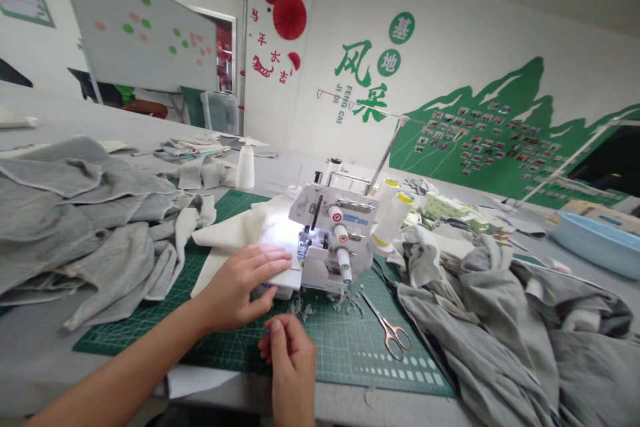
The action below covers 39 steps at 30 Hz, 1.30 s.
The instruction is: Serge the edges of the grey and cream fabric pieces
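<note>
A white overlock sewing machine (330, 233) stands on a green cutting mat (350, 353), its lamp lit over the needle area. My left hand (243, 287) lies with fingers stretched out on the machine's bed, left of the presser foot. Beside and behind that hand spreads cream fabric (225, 230); exactly what lies under the fingers is hidden. Just in front of the machine is my right hand (291, 350), fingers curled and thumb pressed against them. Whether something small is inside is hidden. Small scissors (387, 327) with copper-coloured handles rest on the mat to the right.
Grey cloth pieces (115, 213) are heaped on the left, and another grey heap (490, 307) covers the right. A white thread cone (245, 168) stands behind the mat. Yellow-capped spools (395, 217) sit behind the machine. A blue basin (600, 243) is far right. Lint (347, 301) lies near the machine.
</note>
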Motion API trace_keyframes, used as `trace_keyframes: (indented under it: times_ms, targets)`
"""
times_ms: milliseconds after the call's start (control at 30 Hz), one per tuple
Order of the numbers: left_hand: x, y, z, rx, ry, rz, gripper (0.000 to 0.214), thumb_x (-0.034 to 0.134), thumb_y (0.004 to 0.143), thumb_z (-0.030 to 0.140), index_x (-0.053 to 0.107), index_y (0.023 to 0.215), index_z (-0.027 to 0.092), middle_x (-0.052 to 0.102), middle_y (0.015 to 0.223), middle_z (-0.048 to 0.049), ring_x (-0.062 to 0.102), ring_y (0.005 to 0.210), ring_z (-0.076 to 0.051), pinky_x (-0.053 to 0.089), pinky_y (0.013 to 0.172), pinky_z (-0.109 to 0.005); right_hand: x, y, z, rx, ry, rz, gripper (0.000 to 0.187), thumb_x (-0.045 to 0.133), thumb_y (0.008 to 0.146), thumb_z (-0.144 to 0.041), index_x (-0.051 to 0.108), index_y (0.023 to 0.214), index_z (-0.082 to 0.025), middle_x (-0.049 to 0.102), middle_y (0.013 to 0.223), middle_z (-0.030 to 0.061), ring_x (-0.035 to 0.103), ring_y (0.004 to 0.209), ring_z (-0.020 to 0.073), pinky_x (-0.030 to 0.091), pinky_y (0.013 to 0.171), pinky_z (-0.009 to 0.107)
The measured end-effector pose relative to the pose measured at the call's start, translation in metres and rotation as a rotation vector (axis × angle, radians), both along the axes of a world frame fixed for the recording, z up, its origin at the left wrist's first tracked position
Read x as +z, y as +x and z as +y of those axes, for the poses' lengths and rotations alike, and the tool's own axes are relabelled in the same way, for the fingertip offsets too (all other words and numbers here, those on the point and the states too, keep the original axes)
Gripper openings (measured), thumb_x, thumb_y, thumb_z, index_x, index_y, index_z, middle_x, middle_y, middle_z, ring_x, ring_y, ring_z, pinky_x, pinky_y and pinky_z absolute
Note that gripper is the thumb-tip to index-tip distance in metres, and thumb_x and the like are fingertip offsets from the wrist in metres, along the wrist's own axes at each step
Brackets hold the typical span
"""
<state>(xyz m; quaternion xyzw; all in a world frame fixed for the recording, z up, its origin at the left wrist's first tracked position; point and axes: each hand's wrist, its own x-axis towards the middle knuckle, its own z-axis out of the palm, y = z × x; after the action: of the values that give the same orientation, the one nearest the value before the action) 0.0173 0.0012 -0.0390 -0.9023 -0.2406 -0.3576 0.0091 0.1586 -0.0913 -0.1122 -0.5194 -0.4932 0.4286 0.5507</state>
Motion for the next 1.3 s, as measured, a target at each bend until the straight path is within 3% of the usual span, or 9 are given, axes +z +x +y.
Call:
trace_keyframes:
  times_ms: [367,633,1133,1300]
  targets:
    - [0.006,0.005,0.002,0.126,-0.158,0.049,0.049,0.059,0.086,0.03,0.057,0.134,0.021,0.059,0.141,-0.009,0.054,0.131,-0.029,0.037,0.116,-0.048,-0.005,0.001,0.001,0.002,0.004,-0.009,0.041,0.045,0.095,-0.053,0.065,0.082,-0.019,0.061,0.064,0.0012,0.056,0.061,0.0181,0.04,0.057,0.025]
    - [0.008,0.007,-0.006,0.138,-0.114,0.103,0.053,0.063,0.086,0.034,0.057,0.136,0.021,0.059,0.141,-0.0091,0.054,0.129,-0.03,0.041,0.11,-0.048,-0.006,0.001,0.001,0.02,0.02,-0.027,0.043,0.044,0.096,-0.054,0.064,0.081,-0.019,0.061,0.064,0.0016,0.056,0.06,0.0181,0.04,0.057,0.026]
    - [0.006,0.041,-0.025,0.373,-0.016,0.106,0.058,0.07,0.082,0.046,0.062,0.127,0.01,0.065,0.125,-0.0165,0.058,0.11,-0.033,0.046,0.095,-0.048,-0.01,0.001,0.004,0.002,0.06,0.005,0.045,0.045,0.096,-0.054,0.058,0.073,-0.018,0.055,0.062,-0.0002,0.048,0.058,0.0153,0.034,0.055,0.025]
    - [0.012,0.046,-0.023,0.423,-0.034,0.152,0.066,0.074,0.078,0.052,0.063,0.126,0.008,0.065,0.124,-0.0182,0.057,0.109,-0.035,0.046,0.093,-0.049,-0.013,-0.004,0.003,0.011,0.075,-0.01,0.044,0.045,0.097,-0.054,0.061,0.076,-0.018,0.058,0.062,0.0001,0.052,0.057,0.0159,0.036,0.054,0.025]
